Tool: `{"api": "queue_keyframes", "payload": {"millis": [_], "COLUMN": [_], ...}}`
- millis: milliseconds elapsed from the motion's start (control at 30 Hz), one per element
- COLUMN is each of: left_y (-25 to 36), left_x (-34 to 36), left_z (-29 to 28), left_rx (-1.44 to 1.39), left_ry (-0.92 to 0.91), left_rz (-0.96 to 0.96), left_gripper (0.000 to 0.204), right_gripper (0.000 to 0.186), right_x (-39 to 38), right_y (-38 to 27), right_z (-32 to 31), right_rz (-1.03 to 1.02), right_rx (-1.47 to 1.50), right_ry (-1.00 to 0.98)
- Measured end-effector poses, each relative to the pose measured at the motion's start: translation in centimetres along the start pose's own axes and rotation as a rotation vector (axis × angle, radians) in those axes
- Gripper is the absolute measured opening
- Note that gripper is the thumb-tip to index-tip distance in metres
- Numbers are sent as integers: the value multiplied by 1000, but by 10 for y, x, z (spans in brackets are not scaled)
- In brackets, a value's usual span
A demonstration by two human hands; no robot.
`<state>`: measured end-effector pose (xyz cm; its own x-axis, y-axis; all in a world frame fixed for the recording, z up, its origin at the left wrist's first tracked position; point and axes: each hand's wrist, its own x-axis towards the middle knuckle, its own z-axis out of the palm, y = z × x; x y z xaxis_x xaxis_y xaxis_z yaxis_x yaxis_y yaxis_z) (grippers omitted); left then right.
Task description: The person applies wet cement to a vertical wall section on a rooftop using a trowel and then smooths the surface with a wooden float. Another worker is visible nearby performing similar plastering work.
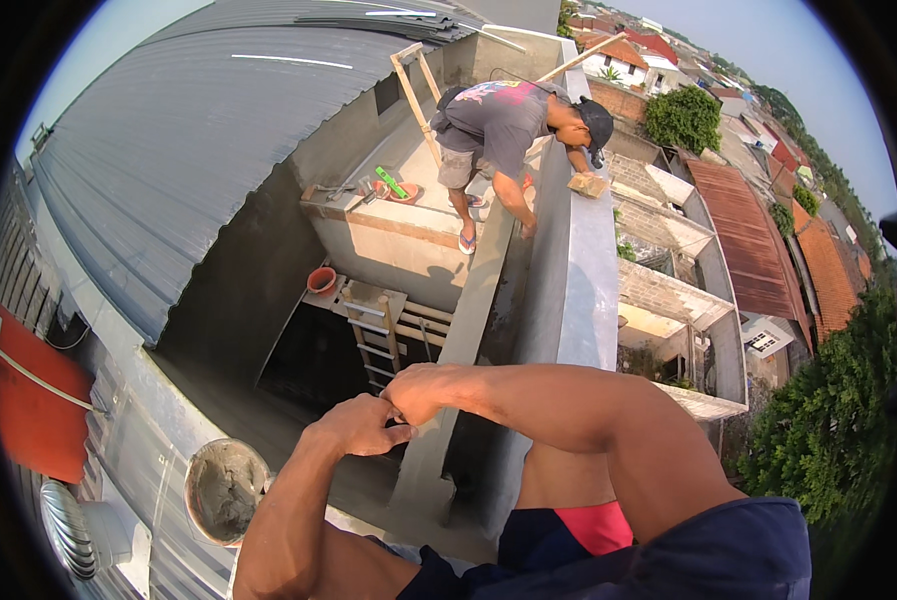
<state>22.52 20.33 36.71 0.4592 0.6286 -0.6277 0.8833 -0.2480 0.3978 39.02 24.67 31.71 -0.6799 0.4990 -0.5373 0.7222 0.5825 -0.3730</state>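
L hand [358,425] & R hand [418,392] meet in front of the person, pressed together at the fingers, R one curled over the L fingertips, L thumb sticking out; can't tell if anything's pinched btwn them. No tool shows in either, prob. so the fingers are free to work on each other. Nearest thing is the concrete beam [480,315], running away from just below the hands, along the L edge of a narrow channel w/ the parapet [590,270] on its R side. Mortar bucket [189,495] sits by the L forearm at the roof's near edge, grey mix inside, prob. parked there to be w/in reach yet off the channel. Co-worker [498,120] bends across the channel's far part, one hand down in it, the other at a yellowish block [588,185] on the parapet top, maybe for support too. Green level [390,182] lies tilted on a reddish basin at the ledge [393,240], prob. kept up there handy & clear of the drop. Red bowl [320,280] sits at the L end of the lower planks, near the ladder [373,335] top, likely clear of the rungs.
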Motion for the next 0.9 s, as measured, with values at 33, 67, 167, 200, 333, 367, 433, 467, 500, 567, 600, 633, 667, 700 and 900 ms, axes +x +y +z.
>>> {"api": "queue_keyframes", "payload": {"millis": [33,67,167,200,333,367,433,467,500,567,600,633,667,700,900], "left_y": [1,1,2,3,6,7,7,7,6,5,4,3,2,0,-2], "left_x": [0,0,-1,-1,-1,-1,-1,0,0,0,1,1,2,1,1], "left_z": [0,0,0,0,-1,-1,-1,0,0,2,2,2,2,2,2], "left_rx": [-21,-15,-57,-54,-60,-60,-65,-70,-79,-83,-87,-95,-103,-114,-75], "left_ry": [-5,14,29,30,24,25,25,23,26,36,43,40,37,33,39], "left_rz": [0,16,25,24,16,24,22,11,0,14,20,23,25,18,46], "left_gripper": [54,53,54,54,57,57,56,56,56,56,56,56,56,56,55], "right_gripper": [42,41,39,39,40,40,40,40,40,40,40,40,40,40,40], "right_x": [0,1,2,2,2,1,0,-1,-1,-2,-2,-1,-1,0,-1], "right_y": [1,1,1,1,3,2,2,2,1,0,-1,-1,-2,-3,-3], "right_z": [0,1,2,2,1,0,-1,-1,-2,-3,-3,-4,-4,-4,-4], "right_rz": [0,1,-19,-18,-2,0,6,10,13,14,11,15,16,15,24], "right_rx": [13,7,-23,-25,-33,-39,-44,-43,-42,-59,-71,-73,-77,-86,-42], "right_ry": [5,11,29,28,21,16,15,20,26,17,13,9,5,2,3]}}
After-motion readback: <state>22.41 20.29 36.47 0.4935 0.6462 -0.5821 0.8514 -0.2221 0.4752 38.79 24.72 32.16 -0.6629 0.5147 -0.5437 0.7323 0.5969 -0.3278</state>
